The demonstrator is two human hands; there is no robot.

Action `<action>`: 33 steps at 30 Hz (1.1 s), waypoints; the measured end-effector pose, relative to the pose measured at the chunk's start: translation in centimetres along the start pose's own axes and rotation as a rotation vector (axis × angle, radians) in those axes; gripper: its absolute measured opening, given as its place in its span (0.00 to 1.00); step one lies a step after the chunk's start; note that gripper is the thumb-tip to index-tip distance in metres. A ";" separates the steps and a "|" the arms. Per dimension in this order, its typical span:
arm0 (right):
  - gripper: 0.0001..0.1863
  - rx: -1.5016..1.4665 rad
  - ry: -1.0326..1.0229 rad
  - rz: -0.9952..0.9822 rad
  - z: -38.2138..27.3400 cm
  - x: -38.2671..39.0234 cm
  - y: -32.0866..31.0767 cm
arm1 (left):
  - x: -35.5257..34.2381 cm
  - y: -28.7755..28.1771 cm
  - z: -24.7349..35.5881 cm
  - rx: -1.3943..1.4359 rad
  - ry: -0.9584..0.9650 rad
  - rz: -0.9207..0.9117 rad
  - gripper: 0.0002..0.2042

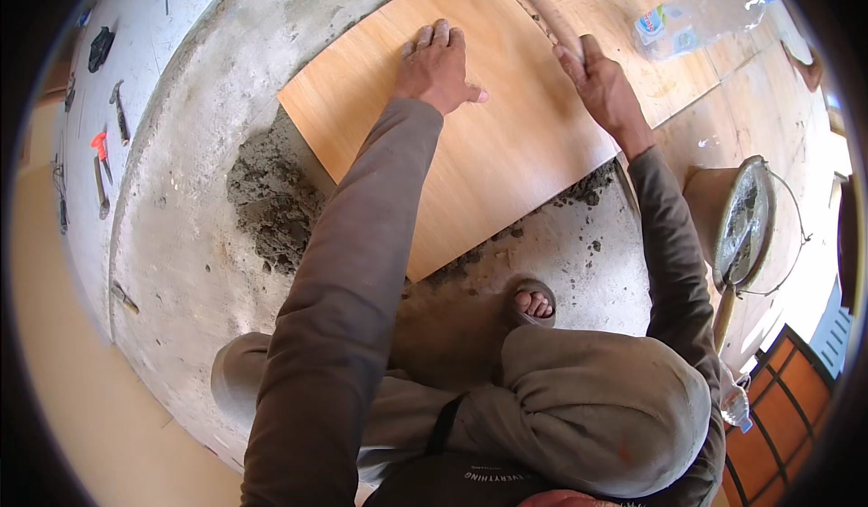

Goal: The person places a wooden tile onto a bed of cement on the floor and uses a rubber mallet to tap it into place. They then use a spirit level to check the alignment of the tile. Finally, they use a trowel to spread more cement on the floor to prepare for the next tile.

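A wood-grain square tile (493, 145) lies on lumpy wet grey mortar (271, 191), which shows beyond its left and lower edges. My left hand (436, 73) rests on the upper middle of the tile, fingers stretched and slightly apart, thumb out to the right. My right hand (606, 91) is closed around the wooden handle of a mallet (533, 5) above the tile's right part, the dark head raised at the top edge of the view and slightly blurred.
Wood-grain tiles (678, 87) continue to the right, with a plastic bottle (687, 23) on them. A mortar-stained bucket (714, 222) stands right of my arm. Several tools, including an orange-handled one (100, 145), lie far left. My sandalled foot (533, 304) is below the tile.
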State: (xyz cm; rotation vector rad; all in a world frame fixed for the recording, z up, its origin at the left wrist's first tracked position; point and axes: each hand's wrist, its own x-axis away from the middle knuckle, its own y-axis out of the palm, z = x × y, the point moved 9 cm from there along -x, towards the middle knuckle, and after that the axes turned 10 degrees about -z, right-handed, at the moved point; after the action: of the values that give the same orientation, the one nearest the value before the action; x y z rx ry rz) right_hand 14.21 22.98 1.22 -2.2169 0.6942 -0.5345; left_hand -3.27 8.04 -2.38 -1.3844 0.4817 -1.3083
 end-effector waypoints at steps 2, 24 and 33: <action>0.29 0.092 -0.050 -0.034 -1.0 -1.1 1.3 | 0.4 0.2 -0.5 -0.019 -0.014 -0.041 0.52; 0.25 -0.058 0.063 -0.005 -0.8 2.0 -2.3 | 0.9 0.7 -1.1 -0.013 -0.055 0.020 0.52; 0.25 -0.158 0.123 -0.041 -1.1 9.5 -0.7 | 1.2 0.5 1.3 -0.030 -0.088 0.031 0.45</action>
State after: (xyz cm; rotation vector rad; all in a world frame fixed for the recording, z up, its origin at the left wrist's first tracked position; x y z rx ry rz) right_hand 21.05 16.89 3.95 -2.3648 0.7802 -0.6616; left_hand -1.57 7.44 -1.99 -1.4471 0.4628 -1.2143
